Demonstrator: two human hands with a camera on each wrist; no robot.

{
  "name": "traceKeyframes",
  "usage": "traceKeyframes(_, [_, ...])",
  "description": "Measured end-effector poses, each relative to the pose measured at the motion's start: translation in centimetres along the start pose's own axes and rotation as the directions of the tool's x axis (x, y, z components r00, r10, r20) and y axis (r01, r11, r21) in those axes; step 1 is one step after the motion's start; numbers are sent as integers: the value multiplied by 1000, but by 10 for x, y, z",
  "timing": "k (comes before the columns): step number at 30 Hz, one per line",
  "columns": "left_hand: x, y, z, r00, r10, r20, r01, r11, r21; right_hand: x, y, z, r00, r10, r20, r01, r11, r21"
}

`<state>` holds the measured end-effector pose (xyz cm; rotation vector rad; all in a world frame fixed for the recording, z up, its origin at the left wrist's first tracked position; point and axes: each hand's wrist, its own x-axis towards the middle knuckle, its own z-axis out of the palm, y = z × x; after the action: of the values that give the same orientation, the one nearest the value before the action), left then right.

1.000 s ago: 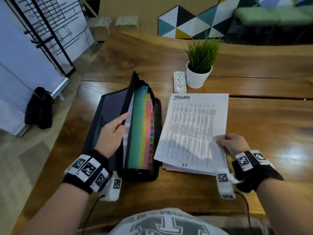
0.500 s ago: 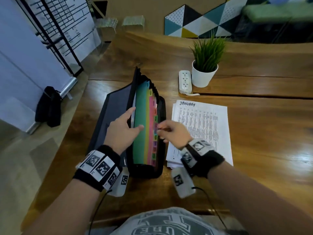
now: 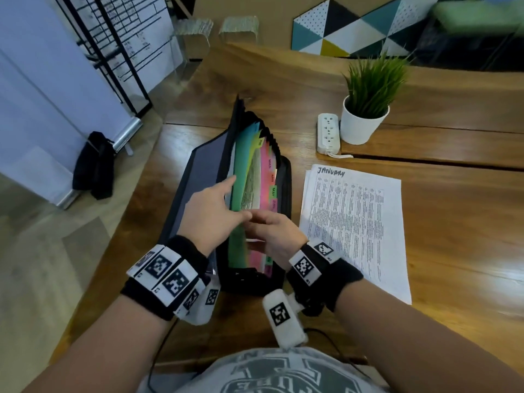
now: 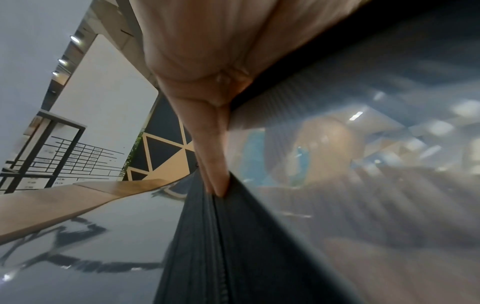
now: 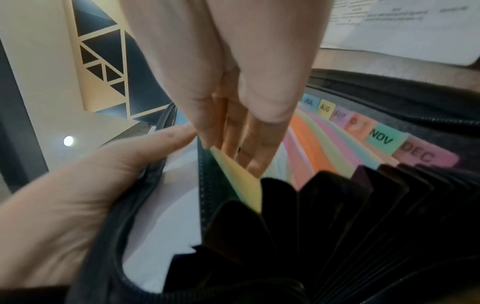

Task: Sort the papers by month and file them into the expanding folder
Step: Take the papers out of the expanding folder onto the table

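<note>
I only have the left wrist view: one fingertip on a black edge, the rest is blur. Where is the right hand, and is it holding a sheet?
Observer: The right hand holds no sheet. Its fingers are straight, slid in behind the yellow divider near the front of the expanding folder.
Operator: Where is the January paper?
Observer: The January sheet tops the stack lying on the table, right of the folder, with neither hand on it.
Operator: Is anything filed yet?
Observer: The head view shows one printed sheet standing between the yellow divider and the pink MAR one.
</note>
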<state>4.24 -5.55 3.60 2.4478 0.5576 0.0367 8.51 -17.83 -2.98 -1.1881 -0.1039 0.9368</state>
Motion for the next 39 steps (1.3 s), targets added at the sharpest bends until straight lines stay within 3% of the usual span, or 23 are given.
traceKeyframes(4, [-1,2,1,999,15,-50,-13,999,37,-5,-4,-8,994,27,107,-32,999,39])
traceKeyframes(7, [-2,1,4,999,24,-45,-21,997,71,-7,-8,-9,992,62,110,-64,998,15])
traceKeyframes(9, [-3,1,5,999,14,-42,-11,997,74,1,-9,-7,1000,21,-7,-22,969,-245])
traceKeyframes(11, [-4,1,4,999,11,-49,-8,998,61,10,-11,-7,985,-79,-157,-34,791,-611])
traceKeyframes(13, [-6,0,-1,997,3,-72,-1,1000,23,15,-13,-4,968,-109,-225,-106,637,-764])
traceKeyframes(16, [-7,-4,-7,996,6,-87,-9,999,-34,23,-12,7,941,-63,-334,-224,623,-750])
traceKeyframes(20, [-11,-8,-4,997,25,-67,-32,993,-115,34,-14,11,903,72,-424,-313,787,-532])
traceKeyframes(26, [-10,-6,0,998,20,-59,-26,993,-111,28,-19,9,886,76,-458,-348,763,-546])
traceKeyframes(29, [-10,-2,2,999,22,-49,-26,995,-99,23,-10,13,903,-12,-429,-297,705,-644])
traceKeyframes(33, [-10,-1,0,999,26,-33,-29,996,-81,9,-22,-18,854,-207,-478,-219,689,-690])
traceKeyframes(39, [-5,-1,6,1000,6,-18,-7,999,-44,-50,-48,-114,789,-129,-601,-317,753,-577])
